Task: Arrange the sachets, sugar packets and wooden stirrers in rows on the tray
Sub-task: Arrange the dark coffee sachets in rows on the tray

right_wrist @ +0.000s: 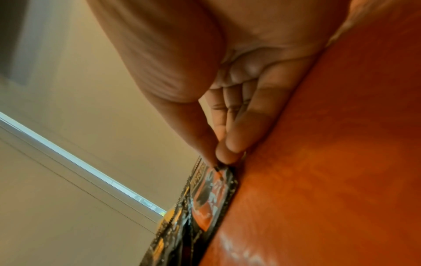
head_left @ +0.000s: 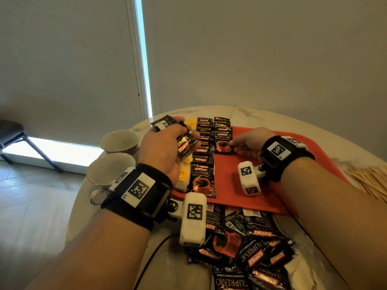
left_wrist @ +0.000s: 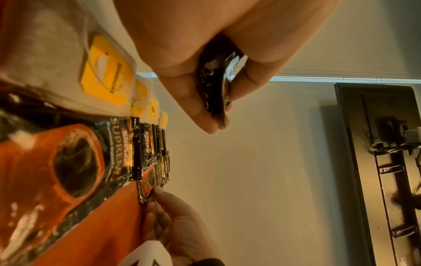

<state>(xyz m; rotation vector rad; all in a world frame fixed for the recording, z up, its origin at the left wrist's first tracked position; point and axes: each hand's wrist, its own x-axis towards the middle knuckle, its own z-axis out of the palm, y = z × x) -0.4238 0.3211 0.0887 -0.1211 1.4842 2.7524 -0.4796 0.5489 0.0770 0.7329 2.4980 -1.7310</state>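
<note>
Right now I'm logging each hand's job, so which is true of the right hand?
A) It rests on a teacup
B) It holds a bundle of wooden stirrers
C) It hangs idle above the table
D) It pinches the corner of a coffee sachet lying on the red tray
D: the right hand pinches the lower corner of a coffee sachet that lies on the red tray, as the right wrist view also shows.

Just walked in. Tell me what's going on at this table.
A person is laying coffee sachets in rows on a red tray. The right hand pinches the corner of the nearest sachet in the second row, setting it flat. The left hand holds a small bunch of sachets above the first row. A loose pile of sachets lies on the table in front of the tray.
</note>
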